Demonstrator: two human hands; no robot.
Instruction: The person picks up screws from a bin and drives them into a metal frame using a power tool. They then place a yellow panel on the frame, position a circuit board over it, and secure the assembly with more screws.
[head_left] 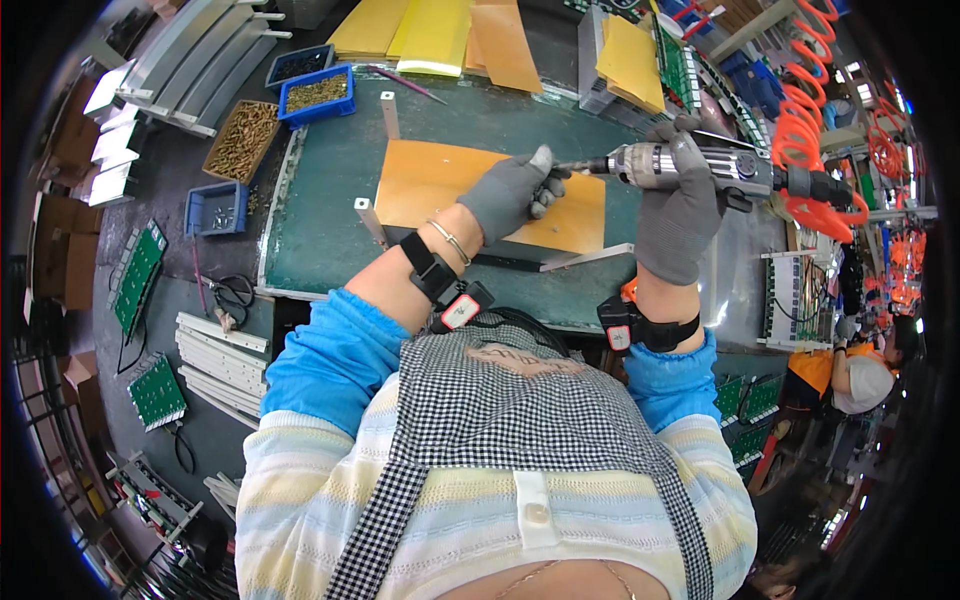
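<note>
silver power tool (738,168) crosswise, tip (592,165) leftward

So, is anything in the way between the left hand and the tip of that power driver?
Nothing visible stands between them: the left hand is right at the tip of the power driver, which the right hand grips. Whether it touches the tip is hard to tell. The orange sheet lies beneath, not between.
</note>
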